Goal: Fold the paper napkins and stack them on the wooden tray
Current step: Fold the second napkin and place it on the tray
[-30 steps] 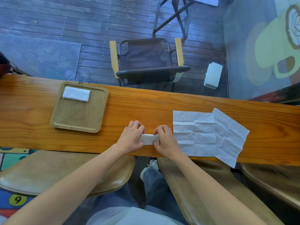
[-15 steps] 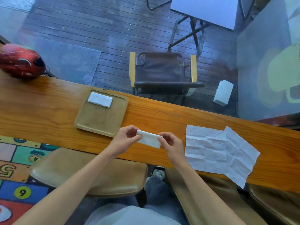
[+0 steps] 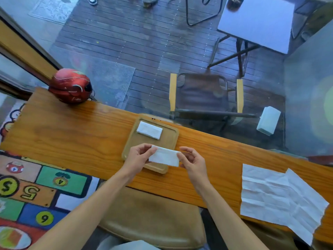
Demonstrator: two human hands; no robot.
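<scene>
A folded white napkin (image 3: 164,156) is held in the air over the near right corner of the wooden tray (image 3: 170,139). My left hand (image 3: 138,156) pinches its left end and my right hand (image 3: 192,160) pinches its right end. Another folded napkin (image 3: 149,130) lies flat at the far side of the tray. Two unfolded napkins (image 3: 281,196) lie overlapping on the wooden counter (image 3: 72,134) to the right, partly hanging over the near edge.
A red helmet (image 3: 71,85) sits at the counter's far left corner. Tan stool seats (image 3: 153,217) stand below the near edge. Beyond the glass are a folding chair (image 3: 205,94), a white table (image 3: 255,24) and a white box (image 3: 268,120).
Both hands lifted the folded napkin off the counter and carried it left and away, over the tray's near corner. The view swung left and upward.
</scene>
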